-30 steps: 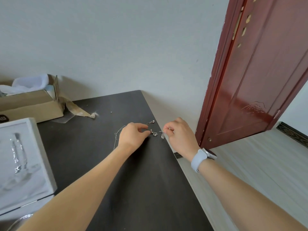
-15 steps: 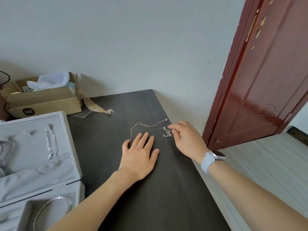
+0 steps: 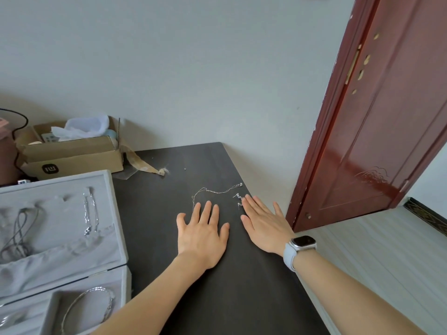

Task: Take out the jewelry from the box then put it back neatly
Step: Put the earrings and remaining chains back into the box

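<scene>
A thin silver necklace (image 3: 219, 191) lies loose on the dark table (image 3: 217, 286), with two small silver earrings (image 3: 238, 200) just right of it. My left hand (image 3: 202, 234) rests flat, fingers spread, just below the chain. My right hand (image 3: 264, 224) lies flat too, fingertips touching the earrings. Neither hand holds anything. The grey jewelry box (image 3: 116, 213) stands open at the left, chains hanging in its lid and a silver bangle (image 3: 89, 308) in its lower tray.
A cardboard box (image 3: 72, 155) with white wrapping sits at the back left, tape trailing from it. The table's right edge runs close beside my right hand, with floor beyond. A dark red door (image 3: 377, 131) stands to the right.
Both hands let go of the necklace and earrings and flattened on the table. The view shifted left, bringing more of the jewelry box into sight.
</scene>
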{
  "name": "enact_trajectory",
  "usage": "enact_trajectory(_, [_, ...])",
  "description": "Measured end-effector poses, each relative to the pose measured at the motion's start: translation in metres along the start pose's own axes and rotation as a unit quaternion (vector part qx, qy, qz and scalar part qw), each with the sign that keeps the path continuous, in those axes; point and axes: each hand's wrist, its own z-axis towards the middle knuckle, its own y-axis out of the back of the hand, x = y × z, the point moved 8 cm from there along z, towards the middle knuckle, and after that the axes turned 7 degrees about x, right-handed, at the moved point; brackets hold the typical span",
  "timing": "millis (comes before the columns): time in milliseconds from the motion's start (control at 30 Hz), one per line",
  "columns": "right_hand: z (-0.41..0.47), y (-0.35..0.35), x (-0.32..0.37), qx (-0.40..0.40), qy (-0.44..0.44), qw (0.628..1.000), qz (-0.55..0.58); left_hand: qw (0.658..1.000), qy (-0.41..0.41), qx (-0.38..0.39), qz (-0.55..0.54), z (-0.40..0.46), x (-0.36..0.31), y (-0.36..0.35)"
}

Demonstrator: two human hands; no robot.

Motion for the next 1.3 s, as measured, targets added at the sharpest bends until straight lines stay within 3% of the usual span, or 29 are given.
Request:
enact_trajectory(333, [-0.017,0.022,0.01,-0.044,-0.008,0.999,0.004,0.998,-0.029,-0.041,0.049,-0.013,0.002,0.022])
enact_trajectory(467, [-0.052,0.051,0.034,-0.131,0.022,0.991,0.017,0.993,-0.038,-0.113,0.011,-0.05,0.02,0.057])
enact_trajectory(600, [-0.111,0.063,0.081,-0.253,0.082,0.961,0.08,0.961,-0.055,-0.269,-0.034,-0.117,0.055,0.1])
enact_trajectory(700, [-0.156,0.058,0.121,-0.318,0.111,0.935,0.114,0.96,-0.039,-0.272,-0.061,-0.174,0.087,0.105])
enact_trajectory(867, [-0.205,0.032,0.205,-0.311,0.19,0.913,0.185,0.95,0.026,-0.289,-0.113,-0.277,0.151,0.086])
enact_trajectory(1033, [-0.232,-0.003,0.296,-0.275,0.294,0.884,0.239,0.927,0.157,-0.288,-0.182,-0.371,0.233,0.051])
enact_trajectory(1167, [-0.242,-0.03,0.356,-0.204,0.363,0.874,0.25,0.922,0.239,-0.209,-0.22,-0.41,0.276,0.015])
enact_trajectory(1300, [-0.238,-0.061,0.385,-0.121,0.347,0.895,0.252,0.923,0.252,-0.14,-0.256,-0.418,0.284,-0.008])
